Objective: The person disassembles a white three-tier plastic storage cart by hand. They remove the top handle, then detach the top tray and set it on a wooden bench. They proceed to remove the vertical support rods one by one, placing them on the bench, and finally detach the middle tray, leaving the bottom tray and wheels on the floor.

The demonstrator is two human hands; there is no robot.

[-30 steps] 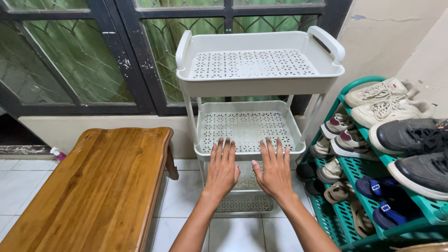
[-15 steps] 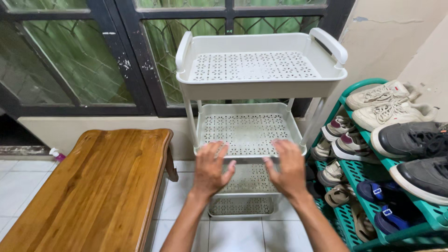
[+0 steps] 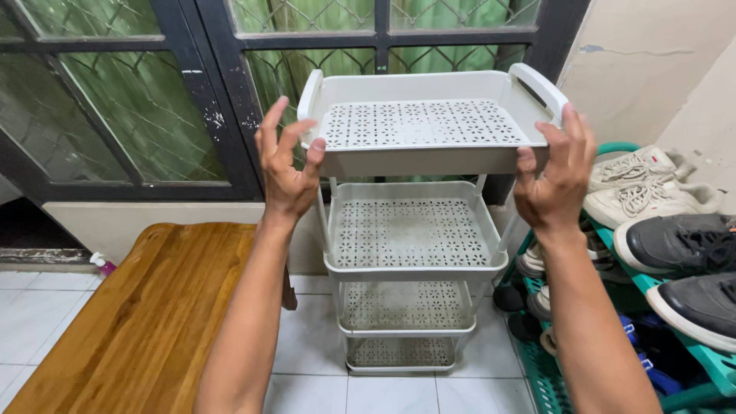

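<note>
Both hands have come up from the middle tray to the top tray since a second ago. The cart point(image 3: 406, 230) is white plastic with four holed trays, one over the other, and it stands on the tiled floor point(image 3: 307, 383) in front of a dark glass door point(image 3: 153, 100). A wooden desk point(image 3: 146, 322) is on its left and a green shoe rack point(image 3: 690, 360) with shoes on its right. The top tray point(image 3: 422, 126) is the highest one, at the head of the cart. The left hand point(image 3: 285, 165) is at its left front corner with fingers spread wide; the thumb may touch the edge, but it grips nothing. The right hand point(image 3: 556, 172) is at the right front corner, fingers open and just beside the rim near the handle. The step looks like taking hold of the top tray. Next, both hands would need to close on the two sides evenly.
</note>
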